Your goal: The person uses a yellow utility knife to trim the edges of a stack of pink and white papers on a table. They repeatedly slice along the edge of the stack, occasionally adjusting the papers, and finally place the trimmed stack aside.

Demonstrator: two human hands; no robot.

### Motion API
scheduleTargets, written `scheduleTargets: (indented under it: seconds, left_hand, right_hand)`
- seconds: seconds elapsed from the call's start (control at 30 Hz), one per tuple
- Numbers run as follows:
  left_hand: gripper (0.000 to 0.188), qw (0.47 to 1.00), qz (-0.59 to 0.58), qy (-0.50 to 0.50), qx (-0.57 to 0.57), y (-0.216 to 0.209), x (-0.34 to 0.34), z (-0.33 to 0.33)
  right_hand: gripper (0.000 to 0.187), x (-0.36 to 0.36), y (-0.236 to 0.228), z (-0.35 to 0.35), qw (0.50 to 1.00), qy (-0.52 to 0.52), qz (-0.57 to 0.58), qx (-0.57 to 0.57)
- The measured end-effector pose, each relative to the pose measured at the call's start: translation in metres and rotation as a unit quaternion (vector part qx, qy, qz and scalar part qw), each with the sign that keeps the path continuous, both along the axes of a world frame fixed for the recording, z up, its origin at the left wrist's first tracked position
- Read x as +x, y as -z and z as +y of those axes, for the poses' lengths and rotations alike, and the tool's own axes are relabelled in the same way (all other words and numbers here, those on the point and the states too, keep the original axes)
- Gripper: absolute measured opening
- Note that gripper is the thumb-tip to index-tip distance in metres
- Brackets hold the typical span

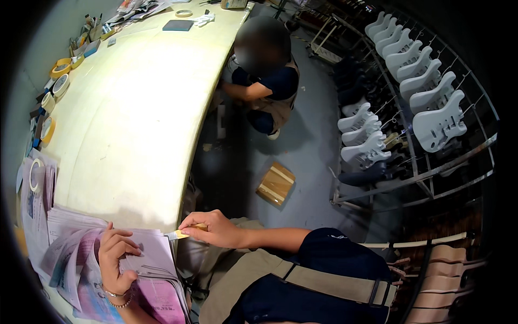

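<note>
My left hand (116, 258), with bracelets at the wrist, rests on a stack of printed paper sheets (154, 245) at the near end of the table. Its fingers are apart and hold nothing. Some pink and blue sheets curl up beside it. In my closed right hand (215, 229) is a slim yellow-handled tool (181, 234) with a pale, flat tip; its exact kind is too small to tell. The tip points left and meets the right edge of the stack, near the table's edge.
The long pale table (124, 124) carries tape rolls (60, 85) along its left side and a dark blue pad (178, 25) far off. Another person (270, 81) crouches beyond its right edge. A wooden board (275, 183) lies on the floor. White guitar bodies (440, 121) hang on racks at right.
</note>
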State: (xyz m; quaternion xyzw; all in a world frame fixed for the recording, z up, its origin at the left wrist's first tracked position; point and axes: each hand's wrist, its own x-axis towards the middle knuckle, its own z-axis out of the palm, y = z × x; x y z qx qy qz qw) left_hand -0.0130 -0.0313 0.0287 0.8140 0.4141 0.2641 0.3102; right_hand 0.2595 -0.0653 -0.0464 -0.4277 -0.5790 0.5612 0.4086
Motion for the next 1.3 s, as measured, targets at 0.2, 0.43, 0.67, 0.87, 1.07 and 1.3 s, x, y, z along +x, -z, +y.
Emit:
scheduleTargets:
  seconds: [0.2, 0.43, 0.67, 0.87, 1.07, 1.3]
  left_hand:
    - [0.051, 1.0, -0.012, -0.002, -0.012, -0.002, 0.007, -0.007]
    - [0.069, 0.999, -0.015, 0.028, 0.038, 0.001, 0.004, -0.002]
    - [0.086, 0.991, -0.109, -0.018, -0.077, 0.004, -0.005, 0.001]
    - [0.093, 0.993, -0.094, -0.031, -0.062, 0.011, -0.004, 0.003]
    - [0.086, 0.991, -0.109, 0.031, -0.075, 0.011, -0.004, 0.012]
    - [0.084, 0.997, -0.066, 0.041, -0.026, 0.011, 0.001, 0.012]
  right_hand:
    - [0.013, -0.001, 0.0, 0.0, 1.0, -0.008, 0.003, -0.013]
    - [0.013, -0.004, 0.0, -0.002, 1.0, 0.001, -0.005, -0.012]
    - [0.014, -0.006, -0.001, -0.004, 1.0, 0.012, -0.003, -0.027]
    - [0.015, -0.005, 0.002, -0.003, 1.0, -0.001, -0.007, -0.022]
    - [0.015, -0.006, 0.0, -0.003, 1.0, -0.001, -0.007, -0.028]
    - [0.015, -0.005, 0.001, -0.003, 0.999, 0.003, -0.007, -0.043]
